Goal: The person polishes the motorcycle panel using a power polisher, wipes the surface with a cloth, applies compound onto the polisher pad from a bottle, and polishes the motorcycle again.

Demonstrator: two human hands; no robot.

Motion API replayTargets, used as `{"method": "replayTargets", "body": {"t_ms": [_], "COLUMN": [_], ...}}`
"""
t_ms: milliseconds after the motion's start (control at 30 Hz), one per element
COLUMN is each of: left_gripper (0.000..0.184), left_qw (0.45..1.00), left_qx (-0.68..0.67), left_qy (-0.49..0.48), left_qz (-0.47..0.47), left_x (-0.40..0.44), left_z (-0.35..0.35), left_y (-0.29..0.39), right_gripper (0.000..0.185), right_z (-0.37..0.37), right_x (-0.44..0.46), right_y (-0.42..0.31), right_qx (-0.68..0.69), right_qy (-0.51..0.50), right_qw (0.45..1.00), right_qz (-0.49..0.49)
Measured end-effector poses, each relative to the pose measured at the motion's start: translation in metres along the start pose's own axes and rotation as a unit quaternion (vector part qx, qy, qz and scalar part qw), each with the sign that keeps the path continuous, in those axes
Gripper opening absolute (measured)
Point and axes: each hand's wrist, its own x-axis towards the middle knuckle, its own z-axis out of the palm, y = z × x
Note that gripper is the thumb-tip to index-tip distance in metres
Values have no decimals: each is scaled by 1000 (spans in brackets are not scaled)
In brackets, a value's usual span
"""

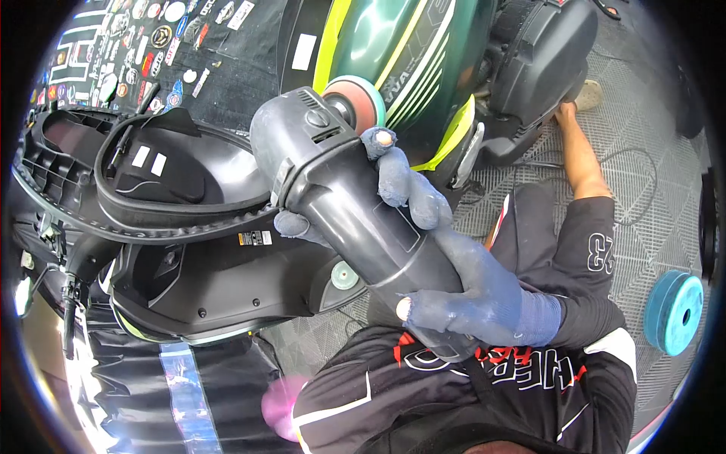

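Note:
My right hand [476, 284], in a blue-grey glove with bare fingertips showing, grips the body of a black handheld polisher [363, 234]. Its thumb lies across the lower end, while a finger stretches along the side toward the head. Another gloved fingertip [299, 225] shows beyond the tool's left side; it seems to wrap from underneath. The polisher's round pink and teal pad [355, 102] stands against or just beside a glossy dark green panel [423, 68] with yellow stripes; contact is hard to tell. My left hand does not show.
Black plastic scooter parts [212, 287] and a seat bucket [166, 170] lie left. A dark mat [219, 60] bears many stickers. A blue round pad [673, 314] is on the grey tiled floor [635, 219] to the right. A thin cable [654, 174] loops near my leg [584, 159].

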Motion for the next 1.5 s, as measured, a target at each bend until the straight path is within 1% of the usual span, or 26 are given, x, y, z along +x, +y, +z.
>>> {"method": "replayTargets", "body": {"t_ms": [33, 100, 267, 333, 400, 467, 633, 700, 733, 767, 833, 900, 933, 1000, 1033, 1067, 1100, 1133, 1167, 1267, 1333, 1367, 1400, 1433, 1500], "left_gripper": [119, 119, 116, 113, 114, 116, 113, 113, 113, 113, 113, 113, 113, 112, 111, 111, 111, 111, 110, 107, 108, 108, 108, 109, 110], "left_qw": [1000, 1000, 998, 994, 992, 992, 999, 999, 999, 999, 999, 1000, 1000, 1000, 999, 999, 999, 998, 998, 997, 995, 995, 995, 994, 993], "left_qx": [-5, -7, -26, -47, -76, -68, 3, 14, 20, 22, 19, 20, 17, 18, 19, 19, 22, 25, 30, 20, 29, 28, 28, 40, 41], "left_qy": [2, -5, -34, -55, -42, 1, 18, 16, 14, 36, 30, 8, 4, 18, 31, 27, 39, 50, 45, 55, 48, 53, 59, 45, 61], "left_qz": [-13, -20, -50, -86, -94, -103, -49, -44, -39, -30, -25, -22, -22, -14, -7, -7, -10, -16, -38, -53, -80, -77, -75, -89, -95], "left_x": [3, 10, 28, 36, 33, 25, -10, -20, -25, -33, -40, -42, -43, -39, -36, -33, -28, -22, -16, -7, 1, 1, 4, 9, 14], "left_z": [1, -1, -7, -9, -4, 3, 1, 1, 1, 3, 2, -3, -4, -1, 0, 2, 4, 5, 6, 10, 8, 9, 9, 6, 10], "left_y": [0, -1, -2, 0, 1, 7, 14, 16, 16, 16, 16, 18, 17, 13, 10, 9, 7, 6, 10, 8, 14, 13, 12, 15, 15], "right_gripper": [76, 76, 75, 74, 74, 75, 77, 80, 80, 81, 82, 82, 82, 84, 84, 86, 87, 87, 88, 86, 83, 82, 82, 82, 82], "right_z": [-1, -3, -8, -12, -13, -12, -4, -2, -2, -2, -1, 0, -1, -4, -5, -6, -8, -9, -8, -12, -14, -17, -19, -20, -20], "right_x": [-2, -7, -12, -11, -9, -6, 2, 7, 10, 12, 11, 7, 8, 8, 6, 3, 2, 1, 1, -3, -5, -4, -3, -2, -1], "right_y": [-6, -24, -34, -36, -33, -33, -9, 11, 17, 22, 22, 10, 13, 21, 19, 15, 10, 7, 3, 0, -10, -13, -11, -5, -4], "right_qx": [0, 38, 50, 51, 23, 20, -1, 32, 32, 19, 6, -12, -15, -55, -57, -14, 27, 22, 13, -32, -23, -36, -35, -21, 2], "right_qy": [1, -7, -2, 1, 4, -7, -24, -24, -25, -28, -28, -22, -19, -23, -22, -33, -43, -40, -35, -12, -25, -31, -28, -26, -27], "right_qw": [1000, 995, 996, 996, 999, 999, 997, 999, 999, 999, 999, 996, 997, 998, 998, 999, 996, 997, 999, 999, 999, 999, 999, 999, 1000], "right_qz": [-3, 93, 67, 66, 31, 48, 75, 18, 19, 16, 13, 81, 79, 11, 9, 39, 67, 59, 33, -23, 11, 25, 21, 4, -13]}}
